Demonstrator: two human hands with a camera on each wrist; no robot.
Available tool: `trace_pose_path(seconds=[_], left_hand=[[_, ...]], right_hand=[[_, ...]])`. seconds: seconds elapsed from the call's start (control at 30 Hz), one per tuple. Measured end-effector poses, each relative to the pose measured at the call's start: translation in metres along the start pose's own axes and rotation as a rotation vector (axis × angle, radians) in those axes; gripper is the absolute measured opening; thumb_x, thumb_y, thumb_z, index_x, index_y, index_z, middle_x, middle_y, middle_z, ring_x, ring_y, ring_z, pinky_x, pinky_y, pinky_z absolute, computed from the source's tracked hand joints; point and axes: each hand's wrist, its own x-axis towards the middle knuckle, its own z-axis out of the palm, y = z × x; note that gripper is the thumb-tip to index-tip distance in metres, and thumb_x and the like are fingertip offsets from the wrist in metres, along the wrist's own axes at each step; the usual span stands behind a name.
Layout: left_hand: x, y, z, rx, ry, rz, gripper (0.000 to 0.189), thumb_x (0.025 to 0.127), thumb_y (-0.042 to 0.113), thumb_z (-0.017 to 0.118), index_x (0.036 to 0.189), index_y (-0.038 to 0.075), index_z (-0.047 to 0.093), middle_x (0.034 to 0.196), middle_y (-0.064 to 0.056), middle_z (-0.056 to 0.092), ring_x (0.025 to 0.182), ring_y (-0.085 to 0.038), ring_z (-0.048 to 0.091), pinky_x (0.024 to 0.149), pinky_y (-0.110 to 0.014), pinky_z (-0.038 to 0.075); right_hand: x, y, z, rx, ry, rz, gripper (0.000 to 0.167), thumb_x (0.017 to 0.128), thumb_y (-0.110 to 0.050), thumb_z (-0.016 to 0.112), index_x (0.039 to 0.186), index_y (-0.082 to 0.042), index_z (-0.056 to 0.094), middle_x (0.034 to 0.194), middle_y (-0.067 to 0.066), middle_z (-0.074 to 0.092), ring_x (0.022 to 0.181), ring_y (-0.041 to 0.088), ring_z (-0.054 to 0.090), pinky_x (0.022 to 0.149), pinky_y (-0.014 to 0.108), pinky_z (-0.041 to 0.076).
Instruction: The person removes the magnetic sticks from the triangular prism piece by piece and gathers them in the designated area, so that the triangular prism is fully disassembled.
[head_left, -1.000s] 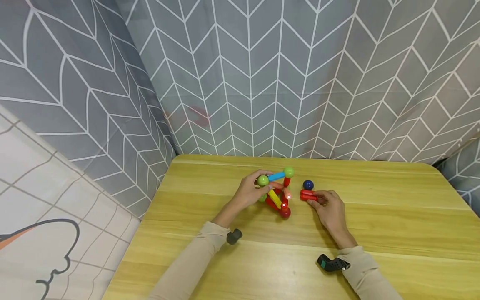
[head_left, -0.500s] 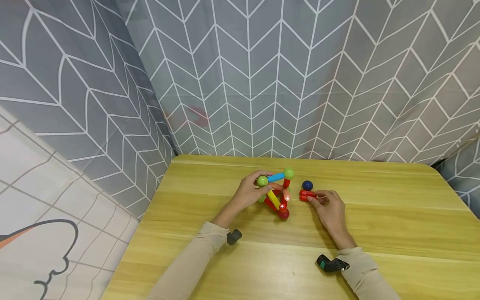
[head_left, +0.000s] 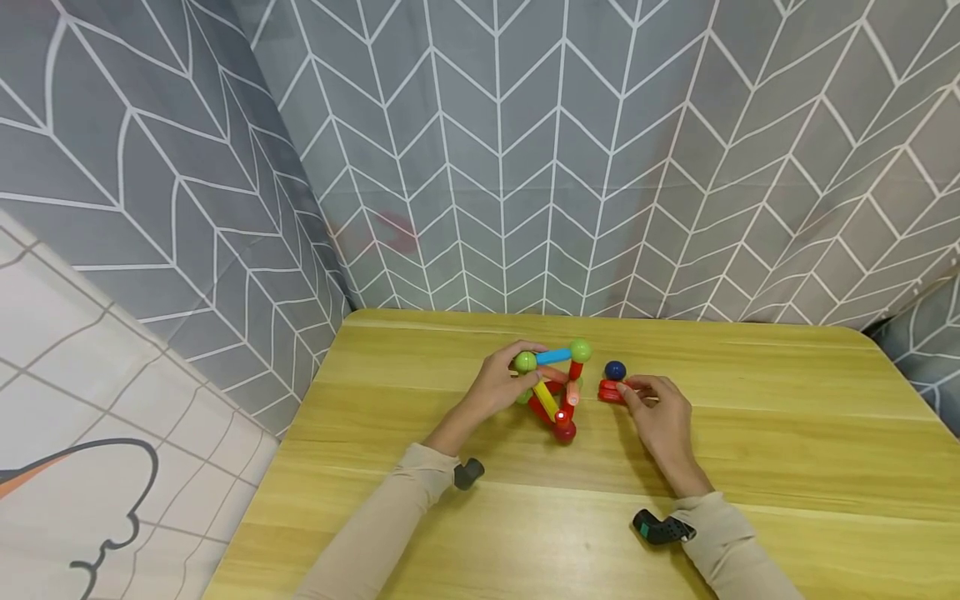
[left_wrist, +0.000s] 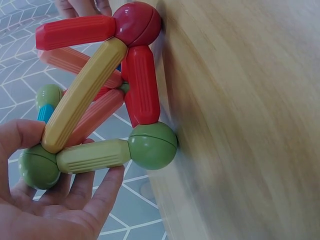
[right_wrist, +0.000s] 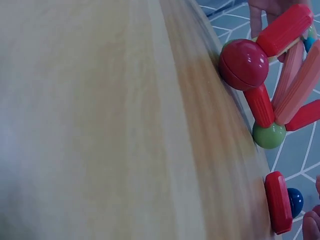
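On the wood-grained tabletop (head_left: 787, 417) stands a rod-and-ball structure (head_left: 556, 375), and at its left side is the left hand (head_left: 501, 383), its thumb and fingers pinching the structure's upper-left green ball (left_wrist: 40, 167). In the left wrist view the thumb tip lies where that ball meets a yellow rod (left_wrist: 80, 102), while other fingers sit beneath the ball and an olive-green rod (left_wrist: 95, 156). The yellow rod runs to a dark red ball (left_wrist: 136, 24) at the structure's near corner, and from this ball an upright red rod (left_wrist: 75, 33) sticks out with one end free. A blue rod (head_left: 553, 357) forms the structure's far top edge; pink rods (right_wrist: 300, 82) slant through its inside.

Near the structure, on its right, lie two side-by-side red rods (head_left: 610, 391), with a dark blue ball (head_left: 615, 370) just beyond them. Also right of the structure is the right hand (head_left: 663, 417), fingers bent, their tips over the rods' right end. The right wrist view shows a gap between the visible fingers and the nearer rod, so I cannot tell whether they pinch anything.

Nearer the person than the structure, beige sleeves (head_left: 390, 517) cover both forearms. Behind the structure hangs a grey curtain (head_left: 480, 150) with white zigzag lines.
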Motion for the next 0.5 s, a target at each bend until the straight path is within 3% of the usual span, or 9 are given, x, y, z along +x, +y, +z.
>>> trace_pose_path(seconds=[0.13,0.33,0.5], left_hand=[[0.000,0.000,0.000,0.005,-0.001,0.024,0.033,0.095,0.007,0.064,0.127,0.015,0.066,0.131,-0.006,0.065,0.108,-0.020,0.055,0.079,-0.023,0.049],[0.001,-0.001,0.001,0.006,0.000,0.027,0.030,0.096,0.009,0.065,0.125,0.016,0.067,0.130,-0.006,0.066,0.108,-0.021,0.055,0.081,-0.025,0.048],[0.000,0.000,0.001,-0.016,-0.001,0.007,0.031,0.095,0.006,0.064,0.124,0.017,0.067,0.126,-0.008,0.066,0.090,-0.016,0.054,0.072,-0.021,0.046]], right_hand=[[0.001,-0.007,0.000,0.015,-0.007,0.002,0.015,0.086,-0.009,0.079,0.097,0.001,0.075,0.095,0.016,0.073,0.074,-0.014,0.052,0.068,-0.001,0.042],[0.001,-0.020,0.001,0.049,-0.050,0.027,0.017,0.088,-0.010,0.077,0.100,0.001,0.075,0.099,0.017,0.074,0.076,-0.015,0.053,0.070,-0.001,0.044],[0.000,-0.031,0.001,0.062,-0.064,0.025,0.018,0.089,-0.013,0.077,0.102,-0.001,0.074,0.101,0.015,0.075,0.080,-0.012,0.056,0.071,0.000,0.045]])
